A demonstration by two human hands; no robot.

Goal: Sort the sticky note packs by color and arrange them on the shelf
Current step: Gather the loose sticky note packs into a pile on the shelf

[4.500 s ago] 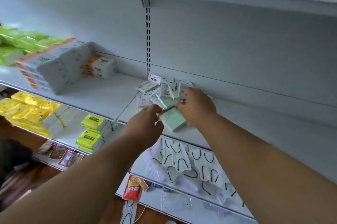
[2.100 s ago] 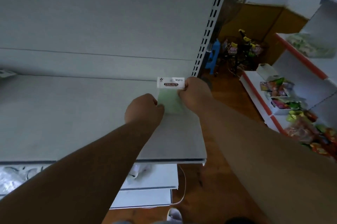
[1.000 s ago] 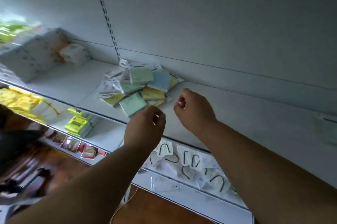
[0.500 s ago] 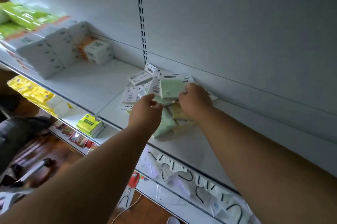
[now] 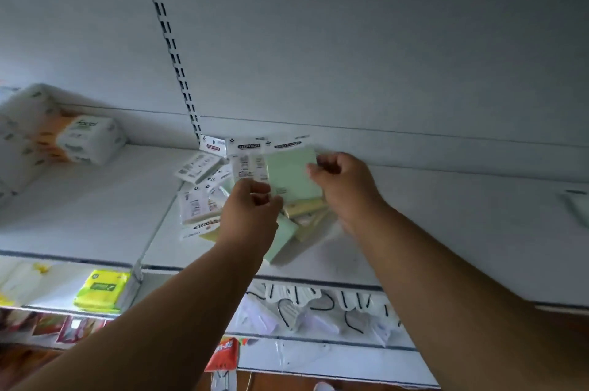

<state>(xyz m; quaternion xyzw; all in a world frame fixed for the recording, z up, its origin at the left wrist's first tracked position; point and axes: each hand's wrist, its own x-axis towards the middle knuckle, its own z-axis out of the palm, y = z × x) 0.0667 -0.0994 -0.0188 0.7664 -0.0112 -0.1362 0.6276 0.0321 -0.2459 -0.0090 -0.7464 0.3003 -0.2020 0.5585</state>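
Observation:
A jumbled pile of sticky note packs [image 5: 204,199] lies on the white shelf [image 5: 95,209] against the back panel. It mixes green and yellow pads, and several white header cards show. Both my hands hold one green sticky note pack [image 5: 291,175] just above the pile. My left hand [image 5: 251,212] pinches its lower left corner. My right hand [image 5: 344,186] grips its right edge with curled fingers. Another green pack [image 5: 282,242] and yellow packs [image 5: 306,210] lie under my hands. At the far right edge of the shelf lies a pale green pack [image 5: 577,205], blurred.
Tissue packs [image 5: 83,139] in white and orange wrapping sit on the same shelf at the left. A slotted upright [image 5: 173,56] runs up the back panel. Lower shelves hold yellow-green packets [image 5: 102,290] and white hooks [image 5: 318,304]. Bare shelf stretches to the right of the pile.
Half a second ago both hands were down in the pile. They have since lifted one green pack clear of it, and the view has tilted upward.

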